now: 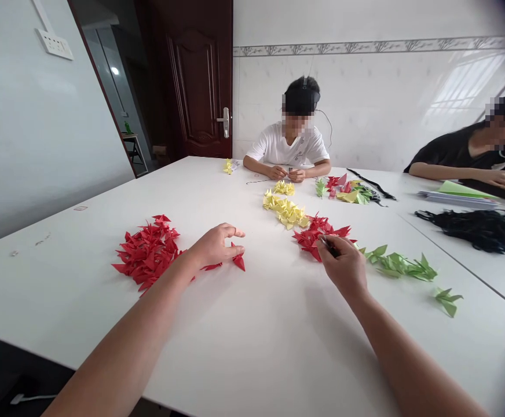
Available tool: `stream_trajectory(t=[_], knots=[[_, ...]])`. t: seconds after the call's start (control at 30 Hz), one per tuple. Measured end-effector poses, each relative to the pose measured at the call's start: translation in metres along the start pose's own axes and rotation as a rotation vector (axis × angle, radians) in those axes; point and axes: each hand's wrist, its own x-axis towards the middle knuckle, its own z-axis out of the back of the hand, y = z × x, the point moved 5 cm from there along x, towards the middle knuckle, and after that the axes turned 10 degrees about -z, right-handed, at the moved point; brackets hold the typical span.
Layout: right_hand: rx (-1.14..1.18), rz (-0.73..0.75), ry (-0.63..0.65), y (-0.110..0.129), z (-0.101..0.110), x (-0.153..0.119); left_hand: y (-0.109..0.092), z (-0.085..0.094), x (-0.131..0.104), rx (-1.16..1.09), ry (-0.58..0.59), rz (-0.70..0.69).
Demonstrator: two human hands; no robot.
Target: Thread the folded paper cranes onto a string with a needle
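My left hand [220, 246] is open, thumb and fingers apart, just above a single red paper crane [238, 262] on the white table [252, 347]. I cannot tell whether the thumb touches it. Beside and behind my left wrist lies a heap of red paper cranes [148, 252]. My right hand [343, 260] is closed around a slim dark tool [330, 248], mostly covered by the fingers, so its kind is unclear. It is over the right edge of a second, smaller group of red cranes [313, 234].
Yellow cranes [287, 209] lie beyond the red ones, green cranes [402, 265] to the right. A mixed-colour bunch [343, 190] sits farther back. Black cords [478, 229] and stacked paper [461, 194] lie at the right. Two people sit opposite, one in a white shirt [293, 147], another in black [447, 147].
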Motion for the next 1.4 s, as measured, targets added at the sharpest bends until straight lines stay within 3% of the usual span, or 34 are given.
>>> stream_trajectory(t=[0.17,0.4,0.5,0.73,0.87,1.07,1.4], knots=[[-0.014,-0.006,0.167,0.015,-0.010,-0.009,0.018,0.000,-0.006,-0.027,0.195,0.122],[-0.006,0.164,0.644,0.046,-0.041,-0.051,0.008,-0.016,-0.001,-0.067,0.144,0.010],[0.001,0.168,0.741,0.052,-0.047,-0.063,-0.002,-0.022,0.002,-0.073,0.117,-0.056],[-0.122,0.187,0.720,0.055,-0.050,-0.068,-0.022,-0.036,0.002,-0.112,0.113,-0.176],[-0.150,0.174,0.695,0.054,-0.049,-0.067,-0.029,-0.042,0.002,-0.156,0.094,-0.178],[-0.172,0.156,0.673,0.050,-0.049,-0.063,-0.029,-0.043,0.002,-0.211,0.049,-0.162],[-0.194,0.127,0.672,0.045,-0.051,-0.062,-0.024,-0.048,0.002,-0.238,0.107,-0.118]])
